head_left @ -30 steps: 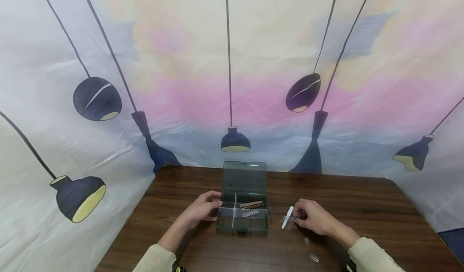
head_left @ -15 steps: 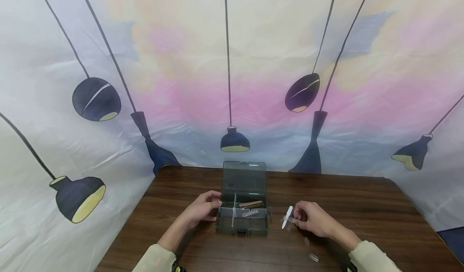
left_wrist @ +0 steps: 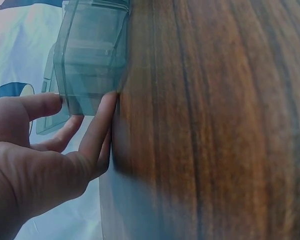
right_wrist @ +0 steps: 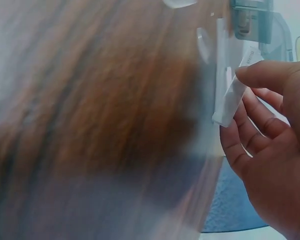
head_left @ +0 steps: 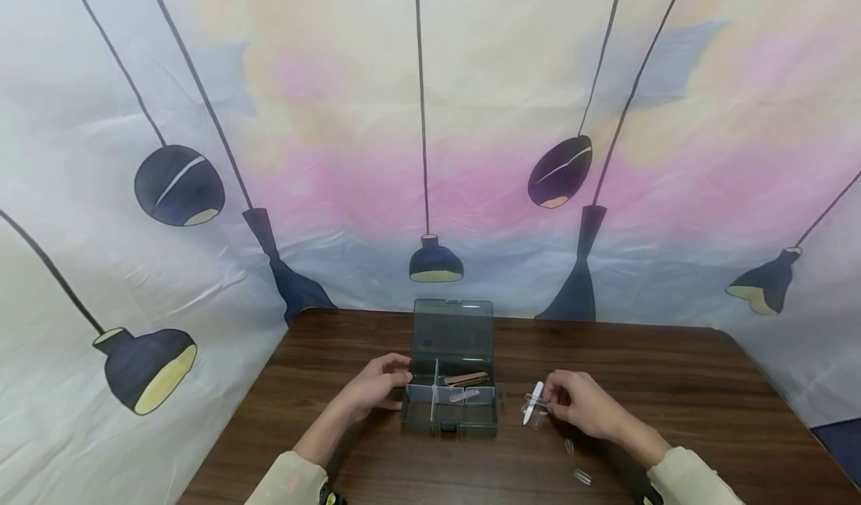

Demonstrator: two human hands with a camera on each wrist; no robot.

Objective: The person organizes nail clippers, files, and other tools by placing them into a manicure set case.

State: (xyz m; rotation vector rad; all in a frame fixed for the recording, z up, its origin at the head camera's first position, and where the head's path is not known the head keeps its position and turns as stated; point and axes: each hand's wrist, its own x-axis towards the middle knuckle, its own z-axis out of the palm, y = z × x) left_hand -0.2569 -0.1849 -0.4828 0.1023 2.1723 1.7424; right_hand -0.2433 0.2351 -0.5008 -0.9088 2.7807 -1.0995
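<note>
My left hand (head_left: pixel 372 387) touches the left side of a grey-green see-through plastic box (head_left: pixel 464 420), thumb and fingers extended against it. The box stands with its lid (head_left: pixel 453 329) raised. White dividers part its inside; a long brown-gold item (head_left: pixel 466 379) and a small clear piece (head_left: pixel 464 396) lie in it. To the right of the box, my right hand (head_left: pixel 585 403) pinches a clear plastic strip with small print (right_wrist: pixel 234 100) between thumb and fingers. Beside those fingers lies a slim white stick, pointed at one end (head_left: pixel 534 403).
Small clear curved pieces (head_left: pixel 582 477) lie on the brown wooden table (head_left: pixel 646 385), nearer the front than my right hand. Behind the table's back edge hangs a cloth (head_left: pixel 350 191) printed with lamps.
My right hand and the clear strip shift slightly beside the white stick. My left hand and the box stay in place.
</note>
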